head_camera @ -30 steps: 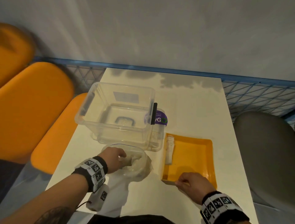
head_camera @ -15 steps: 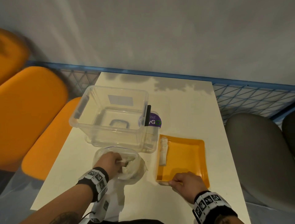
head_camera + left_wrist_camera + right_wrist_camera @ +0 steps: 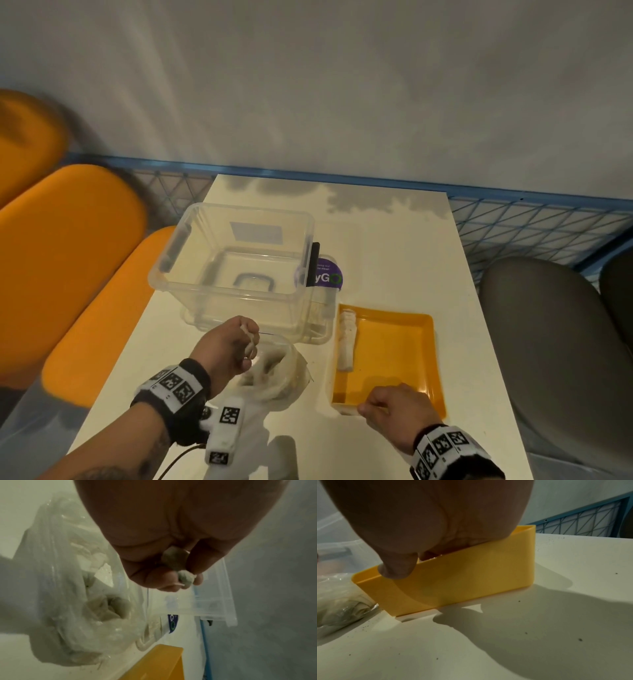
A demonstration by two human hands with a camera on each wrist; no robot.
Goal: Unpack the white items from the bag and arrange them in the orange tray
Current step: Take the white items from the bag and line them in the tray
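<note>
One white item (image 3: 346,340) lay in the tray (image 3: 423,359); left hand (image 3: 227,346) pinched a second (image 3: 178,563) above the bag (image 3: 274,377), more inside; right hand (image 3: 399,409) gripped the tray's rim.

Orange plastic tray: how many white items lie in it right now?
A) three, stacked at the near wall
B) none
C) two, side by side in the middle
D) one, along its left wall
D: the head view shows a single white rolled item lying along the left wall of the orange plastic tray; the left hand grips another white item above the clear plastic bag.
</note>
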